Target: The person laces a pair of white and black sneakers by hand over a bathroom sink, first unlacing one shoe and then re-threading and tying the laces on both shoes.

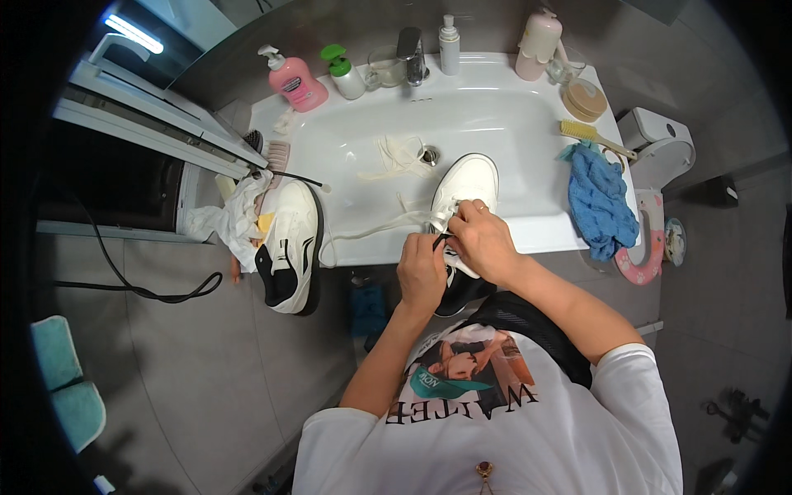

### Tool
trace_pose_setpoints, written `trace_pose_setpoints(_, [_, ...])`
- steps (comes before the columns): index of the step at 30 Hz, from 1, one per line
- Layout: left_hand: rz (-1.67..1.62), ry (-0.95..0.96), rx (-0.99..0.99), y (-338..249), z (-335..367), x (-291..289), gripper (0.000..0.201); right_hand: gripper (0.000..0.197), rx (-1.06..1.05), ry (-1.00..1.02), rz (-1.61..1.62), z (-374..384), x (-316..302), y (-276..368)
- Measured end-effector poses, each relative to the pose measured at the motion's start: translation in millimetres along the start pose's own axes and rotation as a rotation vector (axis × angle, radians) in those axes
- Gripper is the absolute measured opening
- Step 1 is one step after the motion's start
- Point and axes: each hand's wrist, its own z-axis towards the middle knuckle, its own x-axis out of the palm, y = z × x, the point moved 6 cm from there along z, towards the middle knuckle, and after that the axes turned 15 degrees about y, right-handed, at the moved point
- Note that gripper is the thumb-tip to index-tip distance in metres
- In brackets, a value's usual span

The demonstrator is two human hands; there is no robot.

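A white sneaker (pixel 468 180) rests across the sink's front rim, its toe over the basin and its black-lined heel toward me. My left hand (pixel 422 271) is closed at the sneaker's left side, pinching it by a black part near the lacing. Fingers of my right hand (pixel 488 244) are bent and pinched together over the eyelets, at the shoelace; the fingertips partly hide what they grip. From there a loose white shoelace (pixel 375 231) trails left over the rim. Another white lace (pixel 396 157) lies bunched by the drain. A second sneaker (pixel 294 235) leans on the left corner, apart from both hands.
Along the back of the sink (pixel 511 115) stand a pink pump bottle (pixel 299 85), a green-topped bottle (pixel 345 78), a faucet (pixel 412 56) and a white bottle (pixel 449 48). At right lie a yellow brush (pixel 590 134) and blue cloth (pixel 602 202). A toilet (pixel 667 153) stands beyond.
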Motion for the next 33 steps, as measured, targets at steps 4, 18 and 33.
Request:
trace_pose_setpoints(4, [0.001, -0.015, -0.040, 5.0, 0.9, -0.3, 0.008, 0.008, -0.078, -0.064, 0.105, 3.3, -1.1, -4.0])
trace_pose_setpoints(18, [-0.014, 0.034, 0.008, 7.9, -6.1, 3.9, 0.013, 0.023, 0.014, -0.140, 0.127, -20.3, -36.4, -13.6])
trace_pose_setpoints(33, [0.000, -0.005, 0.058, -0.5, -9.2, 1.9, 0.009, 0.007, 0.414, -0.275, -0.046, -89.8, -78.4, -142.7])
